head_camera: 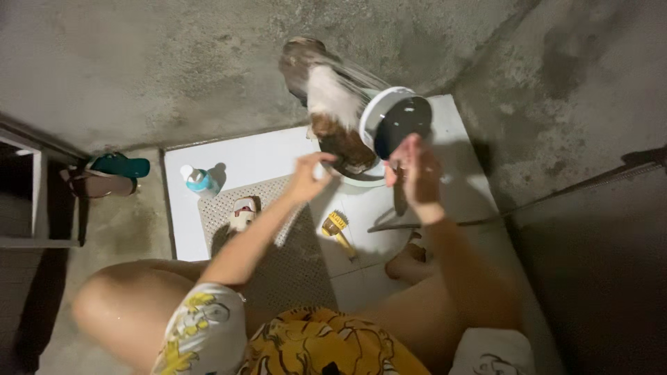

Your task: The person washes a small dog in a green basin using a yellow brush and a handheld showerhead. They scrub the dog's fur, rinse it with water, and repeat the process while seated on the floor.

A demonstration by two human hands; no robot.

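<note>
Both hands (left [309, 177], right [415, 167]) raised over basin [361, 182].

The scene is seen from a single head-worn camera, pointed steeply downward from above a seated person. The knees and lap are cut off by the lower edge, and the white tiled slab [229, 163] is framed at centre. Bare concrete floor [139, 62] is taken in across the upper frame. Everything is viewed from moderately close range.
</note>
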